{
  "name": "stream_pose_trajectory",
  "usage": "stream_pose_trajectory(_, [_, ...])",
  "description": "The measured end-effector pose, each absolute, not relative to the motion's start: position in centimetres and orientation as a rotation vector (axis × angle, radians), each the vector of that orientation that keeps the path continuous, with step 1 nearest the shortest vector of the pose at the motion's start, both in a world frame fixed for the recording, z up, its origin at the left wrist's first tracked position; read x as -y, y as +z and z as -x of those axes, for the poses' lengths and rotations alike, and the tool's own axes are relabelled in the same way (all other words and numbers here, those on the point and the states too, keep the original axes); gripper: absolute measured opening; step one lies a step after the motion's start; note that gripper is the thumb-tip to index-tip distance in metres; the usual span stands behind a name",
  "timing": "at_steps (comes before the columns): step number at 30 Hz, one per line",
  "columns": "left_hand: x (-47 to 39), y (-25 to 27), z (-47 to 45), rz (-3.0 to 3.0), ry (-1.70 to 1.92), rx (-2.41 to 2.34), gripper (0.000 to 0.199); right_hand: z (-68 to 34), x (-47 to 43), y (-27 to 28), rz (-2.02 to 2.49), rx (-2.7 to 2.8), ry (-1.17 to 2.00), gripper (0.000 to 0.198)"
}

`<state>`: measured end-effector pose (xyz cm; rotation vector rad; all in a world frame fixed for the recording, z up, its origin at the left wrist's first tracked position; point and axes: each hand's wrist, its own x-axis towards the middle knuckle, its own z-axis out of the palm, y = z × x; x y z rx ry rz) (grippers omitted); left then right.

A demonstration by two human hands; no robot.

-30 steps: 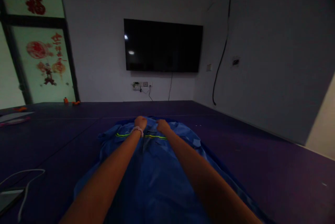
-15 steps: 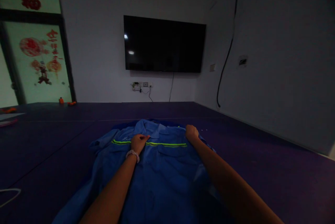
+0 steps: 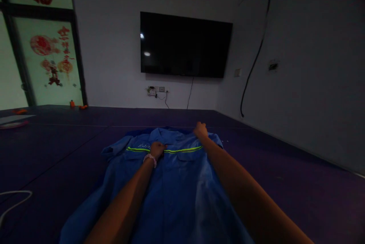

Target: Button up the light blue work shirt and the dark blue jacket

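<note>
Blue shirt (image 3: pixel 182 183) laid front up on purple surface (image 3: pixel 285 171), collar (image 3: pixel 159 136) at the far end, hem side toward the wearer; stripe (image 3: pixel 185 149) and chest pockets are left exposed by this placement. Left hand (image 3: pixel 157 150) is set on the front's middle, just below the collar, by the stripe; fingers are drawn together, cloth apparently pinched, probably so the front is kept from sliding. Right hand (image 3: pixel 201 130) is curled narrow at the shoulder on the right side, perhaps so that edge is steadied; whether cloth is gripped there cannot be told, fingertips being hidden. Arms are stretched forward over the shirt, since its upper part lies far off. Darker cloth (image 3: pixel 139 132) is seen beyond the shoulder; whether it is a separate piece is unclear. White cable (image 3: pixel 17 200) is lying well apart, left.
</note>
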<state>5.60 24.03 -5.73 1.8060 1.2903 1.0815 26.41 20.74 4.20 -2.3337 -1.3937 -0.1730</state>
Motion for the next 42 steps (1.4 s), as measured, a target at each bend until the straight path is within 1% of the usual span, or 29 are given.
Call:
stream_pose_trajectory(2, [-23.8, -5.9, -5.3, -1.782, 1.090, -1.252, 0.029, -23.5, -21.3, 3.5, 2.225, 1.372, -0.105, 0.043])
stream_pose_trajectory(7, [-23.5, -5.8, -4.6, -1.760, 1.120, -1.189, 0.023, -17.3, -21.5, -1.0, 2.021, 1.431, 0.254, 0.026])
stream_pose_trajectory(10, [-23.3, -5.8, -4.4, -1.794, 1.143, -1.198, 0.025, -16.0, -20.3, -4.0, 1.957, 1.422, 0.391, 0.024])
stream_pose_trajectory(13, [-23.1, -5.9, -4.4, -1.871, 1.156, -1.220, 0.026, -16.0, -19.5, -5.6, 1.889, 1.418, 0.453, 0.025])
stream_pose_trajectory(20, [-22.6, -5.8, -4.4, -1.994, 1.139, -1.249, 0.022, -16.2, -19.7, -6.0, 1.813, 1.444, 0.466, 0.023])
stream_pose_trajectory(25, [-22.7, -5.9, -4.2, -1.986, 1.140, -1.242, 0.021, -16.2, -19.7, -6.2, 1.804, 1.476, 0.407, 0.021])
stream_pose_trajectory(31, [-23.2, -6.2, -4.3, -1.962, 1.158, -1.209, 0.022, -16.1, -19.9, -6.3, 1.799, 1.473, 0.334, 0.021])
stream_pose_trajectory(38, [-23.6, -6.8, -4.1, -1.943, 1.103, -1.154, 0.025, -16.2, -20.2, -6.6, 1.791, 1.458, 0.277, 0.014])
stream_pose_trajectory(42, [-23.9, -7.0, -4.0, -1.919, 1.114, -1.132, 0.025, -16.3, -20.5, -6.7, 1.774, 1.454, 0.268, 0.016])
